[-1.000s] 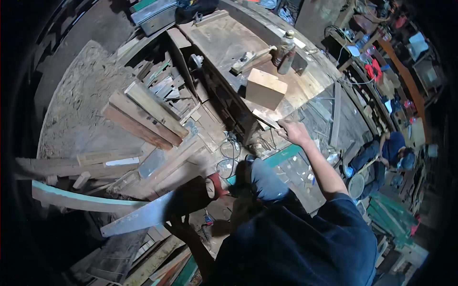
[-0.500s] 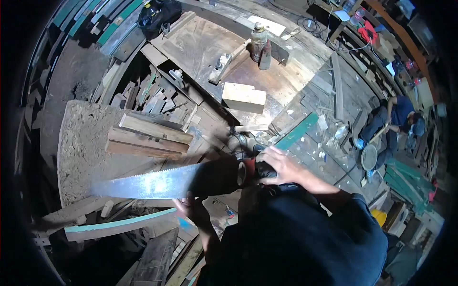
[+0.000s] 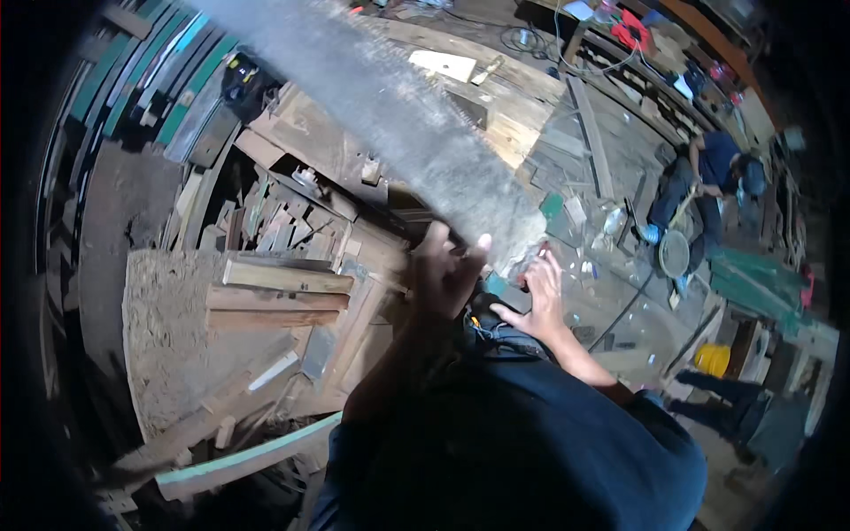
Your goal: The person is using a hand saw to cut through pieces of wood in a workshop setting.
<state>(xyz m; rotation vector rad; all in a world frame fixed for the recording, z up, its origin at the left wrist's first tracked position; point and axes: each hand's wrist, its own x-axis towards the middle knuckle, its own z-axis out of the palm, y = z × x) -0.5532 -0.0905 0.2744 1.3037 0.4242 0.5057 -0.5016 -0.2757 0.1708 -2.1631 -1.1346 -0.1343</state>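
Note:
A handsaw [image 3: 416, 133] is raised in front of me, its wide grey blade smeared by motion and slanting to the far left, with teeth along its right edge. My right hand [image 3: 542, 305] is closed at the saw's near end, fingers curled at the reddish handle, which is mostly hidden; the thumb sticks out to the left. My left hand [image 3: 443, 279], partly blurred and in shadow, is just left of the blade's near end. Its fingers are apart and it appears to hold nothing.
Wooden blocks [image 3: 279, 296] lie on a rough board [image 3: 168, 327] at left. A workbench [image 3: 305, 124] stands ahead, partly behind the blade. Offcuts fill a gap beside it. A person [image 3: 708, 186] sits at right near a round sieve-like object [image 3: 674, 254]. A yellow hard hat-like object [image 3: 712, 359] lies nearer.
The saw has swung from lying across to the left up to pointing far and left. My left hand has left the blade's underside and moved up and right. The view has shifted.

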